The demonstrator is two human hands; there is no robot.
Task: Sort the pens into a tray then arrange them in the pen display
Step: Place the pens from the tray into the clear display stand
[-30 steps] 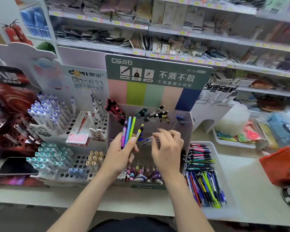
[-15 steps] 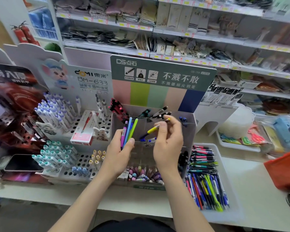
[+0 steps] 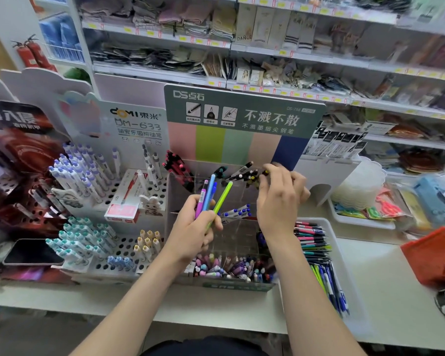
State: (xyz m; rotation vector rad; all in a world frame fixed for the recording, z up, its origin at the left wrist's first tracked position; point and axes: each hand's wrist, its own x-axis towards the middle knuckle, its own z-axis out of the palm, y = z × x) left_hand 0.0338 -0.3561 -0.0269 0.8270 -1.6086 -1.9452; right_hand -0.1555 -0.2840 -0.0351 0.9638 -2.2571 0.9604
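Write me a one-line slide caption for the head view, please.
Left hand grips several coloured pens while the right hand reaches among dark pens in the back row of the pen display.

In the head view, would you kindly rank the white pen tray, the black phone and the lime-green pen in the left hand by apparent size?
1. white pen tray
2. black phone
3. lime-green pen, gripped by the left hand
The wide-angle lens stretches the edges, so real sizes remain unsure.

left hand (image 3: 193,235) grips pens (image 3: 211,194); right hand (image 3: 278,201) at display (image 3: 242,196)
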